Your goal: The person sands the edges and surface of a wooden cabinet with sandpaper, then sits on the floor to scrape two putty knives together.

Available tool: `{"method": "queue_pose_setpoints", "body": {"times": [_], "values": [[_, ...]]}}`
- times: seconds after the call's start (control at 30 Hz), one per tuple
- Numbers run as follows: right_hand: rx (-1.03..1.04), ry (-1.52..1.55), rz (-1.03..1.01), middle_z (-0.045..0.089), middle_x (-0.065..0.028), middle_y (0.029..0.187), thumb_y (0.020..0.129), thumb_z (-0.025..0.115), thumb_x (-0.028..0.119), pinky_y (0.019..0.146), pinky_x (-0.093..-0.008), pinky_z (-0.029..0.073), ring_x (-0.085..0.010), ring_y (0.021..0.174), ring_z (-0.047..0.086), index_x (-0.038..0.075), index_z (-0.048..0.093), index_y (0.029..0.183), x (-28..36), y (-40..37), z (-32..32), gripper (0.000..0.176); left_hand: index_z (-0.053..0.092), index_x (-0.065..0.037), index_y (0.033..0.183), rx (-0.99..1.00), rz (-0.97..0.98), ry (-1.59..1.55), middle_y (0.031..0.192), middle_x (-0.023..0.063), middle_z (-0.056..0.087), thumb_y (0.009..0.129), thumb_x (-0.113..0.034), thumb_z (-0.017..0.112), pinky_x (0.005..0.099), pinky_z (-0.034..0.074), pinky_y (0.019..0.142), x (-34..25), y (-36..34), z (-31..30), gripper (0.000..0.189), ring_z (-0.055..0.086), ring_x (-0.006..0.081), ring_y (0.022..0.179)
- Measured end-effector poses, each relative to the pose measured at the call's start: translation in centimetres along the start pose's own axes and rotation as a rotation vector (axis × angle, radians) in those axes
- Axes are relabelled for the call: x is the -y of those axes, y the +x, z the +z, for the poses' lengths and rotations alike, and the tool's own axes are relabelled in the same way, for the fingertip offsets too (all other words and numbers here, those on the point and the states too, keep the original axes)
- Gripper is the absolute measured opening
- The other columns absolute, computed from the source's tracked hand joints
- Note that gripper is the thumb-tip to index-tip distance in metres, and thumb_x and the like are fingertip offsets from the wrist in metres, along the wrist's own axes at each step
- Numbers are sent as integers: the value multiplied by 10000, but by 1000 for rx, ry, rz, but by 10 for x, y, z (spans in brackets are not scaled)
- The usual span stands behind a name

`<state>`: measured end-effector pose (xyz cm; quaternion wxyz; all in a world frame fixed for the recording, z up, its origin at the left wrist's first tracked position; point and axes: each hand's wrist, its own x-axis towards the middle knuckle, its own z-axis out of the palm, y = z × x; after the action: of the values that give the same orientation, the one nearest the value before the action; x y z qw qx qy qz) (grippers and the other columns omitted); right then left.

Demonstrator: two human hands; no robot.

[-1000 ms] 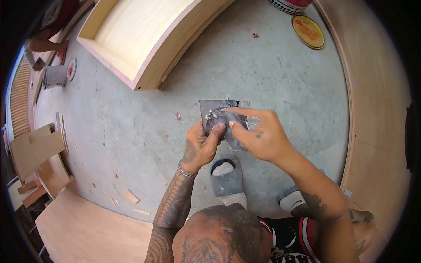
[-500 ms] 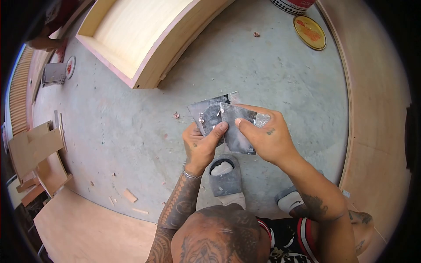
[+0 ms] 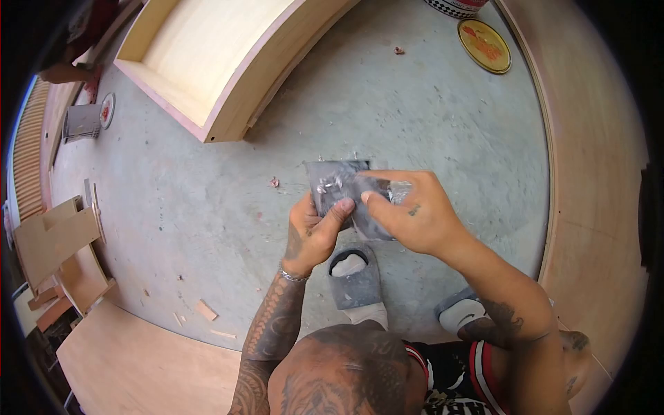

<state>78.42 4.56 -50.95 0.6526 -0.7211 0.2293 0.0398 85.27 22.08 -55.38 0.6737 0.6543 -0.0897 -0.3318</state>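
Observation:
My left hand grips a flat, grey-smeared putty scraper, thumb lying across its face. Pale lumps of filler stick to this blade. In my right hand is a second putty scraper, pinched between thumb and fingers and blurred by motion. The second blade overlaps the first and appears to touch it. Both are held above the concrete floor, just beyond a grey sandal on a foot.
A curved wooden box frame lies ahead. A yellow lid with orange smears is at upper right, beside a bucket. Wood offcuts are piled left. A person's hand shows at upper left. Plywood lines the right.
My right hand has shifted slightly left, sliding its scraper further over the other one. The left scraper has turned a little and now sits more level.

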Motion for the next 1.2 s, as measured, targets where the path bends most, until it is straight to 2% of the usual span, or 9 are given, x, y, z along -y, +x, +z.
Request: {"method": "queue_pose_setpoints", "body": {"times": [0.13,0.27,0.53,0.63,0.67,0.73,0.83,1.07,1.2], "values": [[-280,259,43,548,33,564,867,653,109,438,-233,361,-18,494,452,-53,686,1131,-8,-4,20,311,630,30,1098,-169,75,11,953,45,687,953,-154,655,247,515,740,0,2,17,235,613,90,856],[-207,188,115,536,43,567,872,650,107,435,-232,349,-9,500,450,-48,681,1150,-10,-6,17,320,636,22,1095,-91,2,40,923,37,686,956,-165,653,248,512,737,-6,5,8,233,610,87,837],[-33,15,19,526,39,515,861,652,106,414,-252,343,-20,443,424,-57,686,1123,1,1,7,310,628,26,1106,131,-139,264,917,35,680,952,-195,664,263,518,720,-16,12,-15,272,603,81,832],[75,-65,-1,602,-9,582,850,654,108,459,-252,402,-37,497,484,-54,692,1107,3,9,-6,306,616,24,1128,183,-149,34,949,36,677,948,-200,671,264,520,732,-15,13,-13,293,604,84,836],[74,-66,2,602,-9,582,850,654,108,459,-252,402,-37,497,484,-54,692,1107,0,8,-4,306,616,24,1128,184,-151,32,949,36,677,948,-200,671,264,520,732,-9,13,-10,293,604,84,836],[-148,82,-13,663,-51,682,854,648,114,529,-247,454,-51,578,538,-50,693,1111,-6,6,5,308,603,25,1148,-17,-39,-66,978,37,674,950,-199,669,262,520,745,4,12,3,306,601,84,846],[-244,123,71,695,-74,776,859,650,106,589,-234,478,-54,655,565,-59,687,1115,-4,1,12,307,600,28,1149,-50,-20,-26,973,38,673,952,-194,665,258,515,755,5,12,11,305,599,86,857],[-63,2,-3,627,-10,664,868,633,90,504,-219,427,-31,574,510,-61,684,1124,4,0,8,302,610,8,1136,199,-58,194,890,30,666,962,-220,631,267,497,715,-10,14,-15,287,570,74,802],[46,-46,34,581,-7,611,860,640,102,474,-212,399,-21,538,480,-57,690,1112,11,2,-1,302,608,10,1147,223,-57,191,870,36,667,954,-215,630,277,496,714,-10,15,-15,297,571,88,791]]}}
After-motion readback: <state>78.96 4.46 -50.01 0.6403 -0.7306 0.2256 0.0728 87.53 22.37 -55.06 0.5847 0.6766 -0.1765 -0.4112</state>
